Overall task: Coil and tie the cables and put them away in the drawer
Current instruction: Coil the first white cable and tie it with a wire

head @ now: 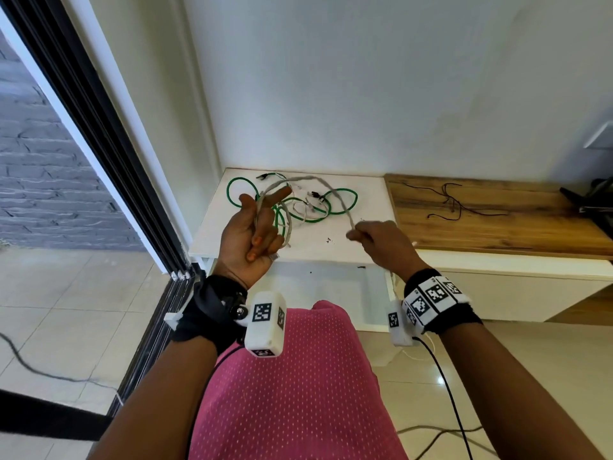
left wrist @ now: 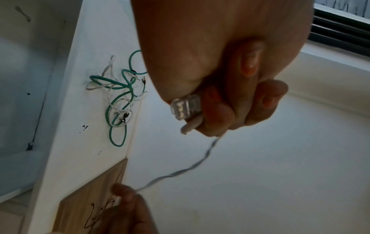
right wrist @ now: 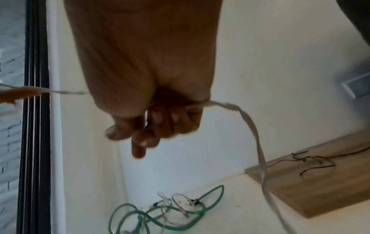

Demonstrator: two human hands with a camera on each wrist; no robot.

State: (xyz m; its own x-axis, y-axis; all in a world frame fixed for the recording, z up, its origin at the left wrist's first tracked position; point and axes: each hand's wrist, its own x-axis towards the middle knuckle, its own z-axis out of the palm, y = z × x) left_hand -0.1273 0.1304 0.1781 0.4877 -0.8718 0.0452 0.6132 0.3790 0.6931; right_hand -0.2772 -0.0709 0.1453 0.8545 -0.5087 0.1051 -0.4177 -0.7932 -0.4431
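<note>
Both hands had the grey cable (head: 335, 194): left hand (head: 255, 232) curled round the plug (left wrist: 185, 107) end, right hand (head: 381, 239) pinching it further along. It ran left to right between them, above the green cable (head: 308, 207) on the white top (head: 365, 234).

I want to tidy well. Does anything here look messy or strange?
Yes. The green cable lies tangled with white cables on the white top, uncoiled. Thin black wires sprawl loose on the wood top.
</note>
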